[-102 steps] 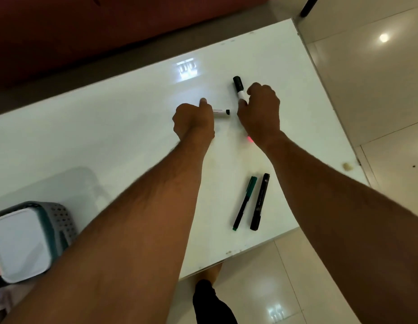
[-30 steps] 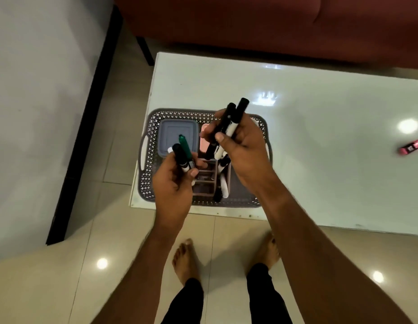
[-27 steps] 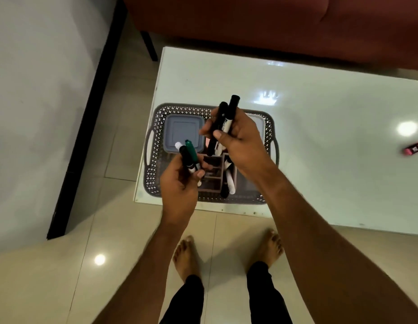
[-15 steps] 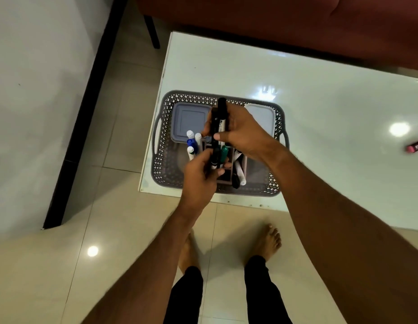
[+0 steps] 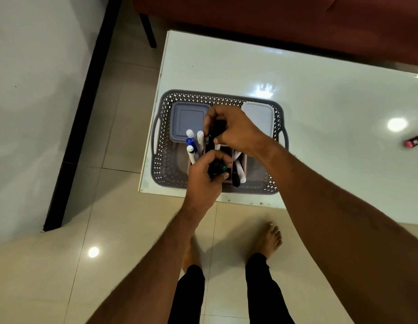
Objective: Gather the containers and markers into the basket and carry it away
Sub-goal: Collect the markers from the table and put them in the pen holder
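Note:
A grey perforated basket (image 5: 162, 146) stands at the near left corner of the white table (image 5: 320, 108). Inside it lie a blue-grey lidded container (image 5: 188, 118), a white lidded container (image 5: 259, 113) and a brown divided holder (image 5: 243, 164) with several markers (image 5: 194, 146) standing in it. My left hand (image 5: 203, 181) grips a black and a green marker (image 5: 218, 169) over the holder's near side. My right hand (image 5: 236, 132) grips black markers (image 5: 217, 130) over its far side, pointing down into it.
A small pink object (image 5: 415, 143) lies on the table at the far right. A dark red sofa (image 5: 273, 19) runs behind the table. Tiled floor and my bare feet (image 5: 266, 237) are below the table's near edge; a white wall with black skirting is at left.
Both hands carried markers from the far table to the basket, then lowered them from above the basket down into the divided holder. The view moved closer to the basket.

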`<state>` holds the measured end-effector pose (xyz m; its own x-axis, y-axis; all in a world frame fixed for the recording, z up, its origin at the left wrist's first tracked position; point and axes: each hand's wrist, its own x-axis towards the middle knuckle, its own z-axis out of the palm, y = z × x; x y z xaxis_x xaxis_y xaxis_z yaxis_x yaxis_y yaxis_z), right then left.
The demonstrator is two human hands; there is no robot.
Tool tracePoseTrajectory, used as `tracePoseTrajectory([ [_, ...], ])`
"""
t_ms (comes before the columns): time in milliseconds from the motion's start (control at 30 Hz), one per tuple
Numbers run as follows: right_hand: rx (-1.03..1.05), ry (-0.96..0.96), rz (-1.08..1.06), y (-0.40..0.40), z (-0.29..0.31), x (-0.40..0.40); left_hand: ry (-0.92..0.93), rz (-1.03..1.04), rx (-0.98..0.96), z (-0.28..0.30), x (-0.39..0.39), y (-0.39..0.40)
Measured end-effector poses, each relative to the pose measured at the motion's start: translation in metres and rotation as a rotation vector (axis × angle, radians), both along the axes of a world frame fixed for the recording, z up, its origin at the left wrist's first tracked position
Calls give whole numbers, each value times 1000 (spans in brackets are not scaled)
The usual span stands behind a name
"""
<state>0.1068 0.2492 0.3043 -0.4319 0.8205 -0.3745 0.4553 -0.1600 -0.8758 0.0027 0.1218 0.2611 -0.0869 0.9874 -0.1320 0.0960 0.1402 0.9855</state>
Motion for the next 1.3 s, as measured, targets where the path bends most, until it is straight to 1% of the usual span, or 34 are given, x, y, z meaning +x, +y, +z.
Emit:
tracePoseTrajectory([
  [200,31,-71,22,1,-6,-2,11,15,8,-1,0,0],
  [367,28,-44,10,6,0,1,-40,51,-9,7,-1,1],
  [567,28,50,-100,18,20,26,-33,82,25,30,1,10],
  [667,69,77,-126,22,32,48,-4,98,57,45,11,26],
  [767,123,82,-210,28,36,79,-8,85,79,57,29,51],
  [933,199,17,-378,36,30,158,-14,41,97,68,87,100],
  [1033,213,-19,-483,40,21,222,23,-42,86,64,138,129],
  [1167,240,-90,-621,40,6,299,36,-116,37,51,209,161],
  [1300,221,-193,-783,35,-12,389,26,-180,-51,34,303,185],
])
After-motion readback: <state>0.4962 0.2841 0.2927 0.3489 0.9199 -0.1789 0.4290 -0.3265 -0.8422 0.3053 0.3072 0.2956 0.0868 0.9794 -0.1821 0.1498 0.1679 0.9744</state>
